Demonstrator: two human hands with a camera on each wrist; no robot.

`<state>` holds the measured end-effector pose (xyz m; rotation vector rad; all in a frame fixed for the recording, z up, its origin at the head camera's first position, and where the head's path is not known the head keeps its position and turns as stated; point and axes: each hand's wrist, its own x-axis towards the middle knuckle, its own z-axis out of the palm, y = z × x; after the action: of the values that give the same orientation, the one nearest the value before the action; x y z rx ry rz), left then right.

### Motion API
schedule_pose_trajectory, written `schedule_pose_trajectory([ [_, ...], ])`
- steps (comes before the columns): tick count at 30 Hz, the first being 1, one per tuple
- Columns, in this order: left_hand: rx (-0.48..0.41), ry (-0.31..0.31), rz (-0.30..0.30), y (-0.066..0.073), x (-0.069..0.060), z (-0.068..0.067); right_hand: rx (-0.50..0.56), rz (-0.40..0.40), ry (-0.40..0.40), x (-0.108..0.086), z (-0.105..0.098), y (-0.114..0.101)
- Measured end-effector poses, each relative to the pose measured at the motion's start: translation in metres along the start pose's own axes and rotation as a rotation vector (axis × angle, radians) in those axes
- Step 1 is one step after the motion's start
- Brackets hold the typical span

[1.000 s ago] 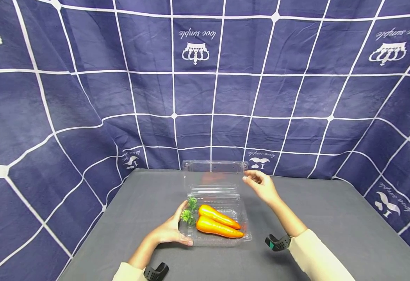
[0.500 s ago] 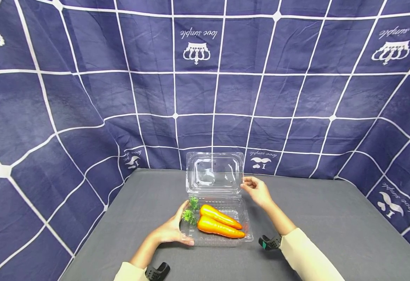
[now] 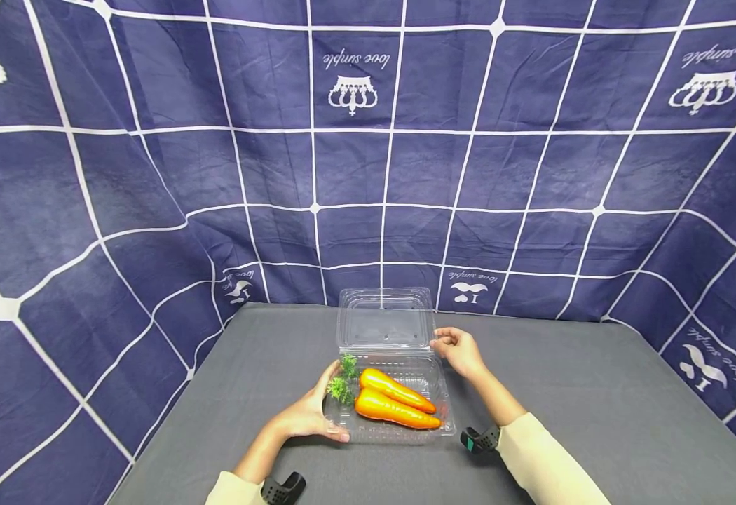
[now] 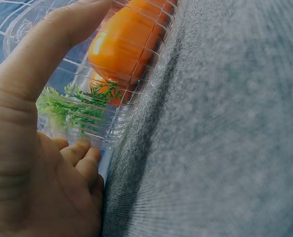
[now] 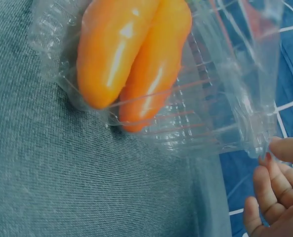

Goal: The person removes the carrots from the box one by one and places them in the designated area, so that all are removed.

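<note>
A clear plastic clamshell box stands on the grey table with its lid raised and leaning back at the far side. Inside the box lie two orange carrots, their green leafy tops toward the left and their tips toward the right. My left hand grips the box's left end, thumb at the near corner and fingers at the far one. The thumb and fingers show around that end in the left wrist view. At the lid's right edge, my right hand pinches the rim between thumb and fingertips.
A grey cloth covers the table. Behind and at both sides hangs a blue curtain with a white grid, meeting the table's far edge just behind the lid. Black bands sit at both wrists.
The lid has swung back, away from me, and its rim looks smaller. My right hand has gone along with it, slightly down and left in the head view. The left hand stays on the box.
</note>
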<state>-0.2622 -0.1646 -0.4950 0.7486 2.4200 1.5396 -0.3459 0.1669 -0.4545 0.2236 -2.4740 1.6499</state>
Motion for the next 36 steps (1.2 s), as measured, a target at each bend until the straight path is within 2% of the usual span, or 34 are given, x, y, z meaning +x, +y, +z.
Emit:
schedule_pose_trajectory([
  [14, 0.004, 0.003, 0.004, 0.0005, -0.0003, -0.0002, -0.047, 0.092, 0.002, -0.0029, 0.0028, 0.0016],
  [30, 0.004, 0.002, -0.003, 0.0005, -0.0005, -0.0002, -0.035, 0.121, 0.006, -0.0081, 0.0059, 0.0050],
  [36, 0.006, 0.005, -0.011, -0.0005, -0.0003, 0.0002, -0.018, 0.124, 0.032, -0.0104, 0.0049, 0.0061],
])
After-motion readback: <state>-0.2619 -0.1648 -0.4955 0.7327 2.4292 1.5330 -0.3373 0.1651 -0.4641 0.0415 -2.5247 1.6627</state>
